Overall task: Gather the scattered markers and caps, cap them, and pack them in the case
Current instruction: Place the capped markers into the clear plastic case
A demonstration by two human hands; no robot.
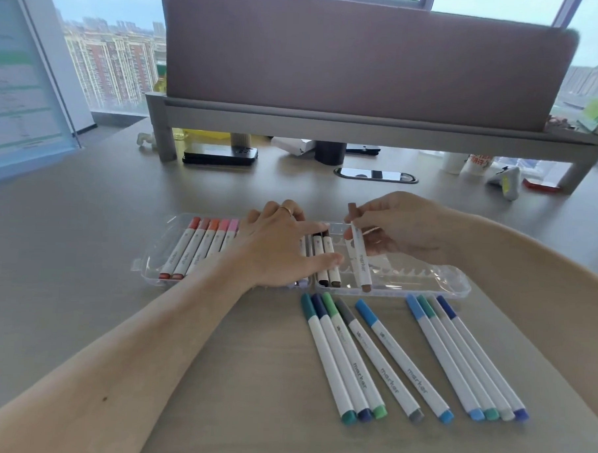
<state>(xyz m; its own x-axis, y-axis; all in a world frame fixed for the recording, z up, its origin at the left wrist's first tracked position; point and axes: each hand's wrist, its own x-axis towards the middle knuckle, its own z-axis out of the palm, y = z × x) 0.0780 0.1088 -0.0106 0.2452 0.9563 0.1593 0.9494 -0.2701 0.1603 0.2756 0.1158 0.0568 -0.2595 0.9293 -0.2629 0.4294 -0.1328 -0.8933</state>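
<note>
**Brown marker held over the open case**

The right hand is pinching a brown marker between thumb and fingertips near its upper end. The marker is hanging tilted over the right half of the clear case, with its lower end down by the front wall; whether it is touching the plastic cannot be told. Just to its left, 2 capped markers, black and brown, are lying side by side in that half. The left hand, wearing a ring, is resting flat on the left half with fingers straight, gripping nothing, its thumb reaching toward those 2. Beside it, a row of red, orange and pink markers is lying in the left half. The case is sitting open on the desk. Nearer the person, 5 capped markers in greens, blues and grey are lying loose, and 4 more are lying together to their right. Behind the case, a phone is lying under a grey shelf
</note>
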